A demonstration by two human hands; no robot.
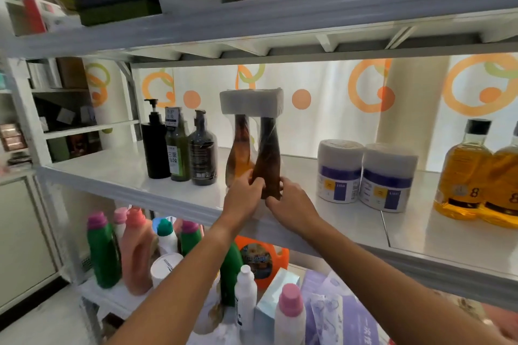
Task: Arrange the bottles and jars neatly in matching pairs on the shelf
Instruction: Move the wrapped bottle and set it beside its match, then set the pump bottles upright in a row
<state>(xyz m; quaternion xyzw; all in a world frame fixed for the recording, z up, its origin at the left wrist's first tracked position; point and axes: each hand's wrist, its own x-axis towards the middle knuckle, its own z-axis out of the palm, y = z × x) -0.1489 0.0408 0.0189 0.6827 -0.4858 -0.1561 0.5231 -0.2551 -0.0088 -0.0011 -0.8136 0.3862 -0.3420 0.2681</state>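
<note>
Two tall brown bottles wrapped together [267,154] with one white cap block on top stand upside-down-shaped on the middle shelf [117,176]. My left hand [246,193] and my right hand [291,202] both grip the base of this pack, fingers curled round it from either side. To its left stand a black pump bottle [155,145], a green bottle with a label [177,151] and a dark pump bottle [203,157]. To its right sit two white jars with purple labels [364,173] side by side, then two amber liquor bottles [476,176].
The upper shelf [252,17] holds boxes, among them a dark green one [117,3]. Below the middle shelf stand several detergent bottles [134,246], an orange jug [260,258] and purple packets [344,314]. A second rack [64,126] is at the left.
</note>
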